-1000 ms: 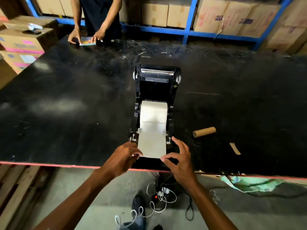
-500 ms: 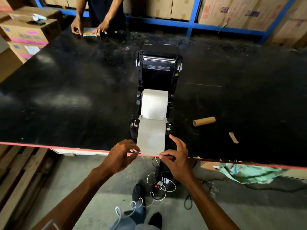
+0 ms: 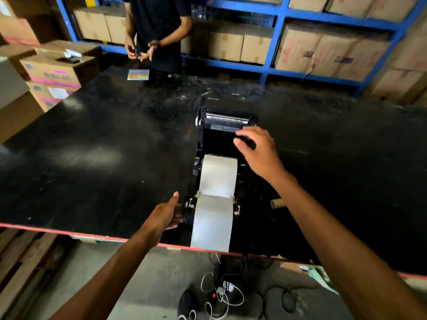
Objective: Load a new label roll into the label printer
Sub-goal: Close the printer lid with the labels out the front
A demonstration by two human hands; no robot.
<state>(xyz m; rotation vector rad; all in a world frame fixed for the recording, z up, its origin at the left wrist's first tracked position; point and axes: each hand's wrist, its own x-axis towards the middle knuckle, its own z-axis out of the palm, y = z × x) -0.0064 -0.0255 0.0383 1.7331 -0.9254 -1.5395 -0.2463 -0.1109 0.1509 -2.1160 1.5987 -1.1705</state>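
Clearly, in the head view, the label printer [image 3: 225, 162] sits open near the front edge of the black table [image 3: 92, 158], its lid [image 3: 227, 125] tipped back away from the person. The label roll [image 3: 218, 175] lies seated in the printer's bay, and its loose white strip [image 3: 211, 224] runs forward between the two side guides, across the front of the machine and just past the table edge, probably so that the paper will lie over the exit slot once the lid is down. The right hand [image 3: 256, 151] reaches over the roll to the raised lid, fingers curled at its lower right part; whether they grip it or only touch it cannot be told, since the fingertips merge with the dark plastic. The left hand [image 3: 167, 214] is held flat and spread against the printer's left front corner, holding nothing, most likely to brace the body against the pull on the lid. An empty cardboard tube [image 3: 276, 203] lies on the table to the right, half hidden behind the right forearm. Across the table another person [image 3: 157, 31] stands beside a small colourful card [image 3: 138, 74]
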